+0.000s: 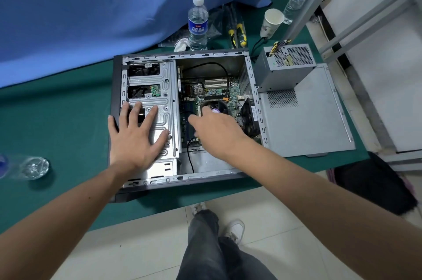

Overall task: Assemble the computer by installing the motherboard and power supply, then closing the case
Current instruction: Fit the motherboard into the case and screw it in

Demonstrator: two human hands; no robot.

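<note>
Green worktop (57, 124) under everything, with the open case (116, 78) lying flat right in front of me. My left hand (134, 135) is spread flat on the drive cage (164, 88), and my right hand (214, 129) is down in the case over the motherboard (219, 92), fingers loose, holding nothing. Further back, off to the right, the power supply (285, 67) sits outside on the side panel (308, 120), and a water bottle (197, 21) stands behind the case.

Both forearms are stretched forward from the bottom corners, bare to the elbow. The left hand (137, 135) is laid flat, palm down, fingers spread wide and straight, thumb out to the side. The right hand (214, 129) is angled inward, back up, fingers pointed down and partly hidden.
</note>
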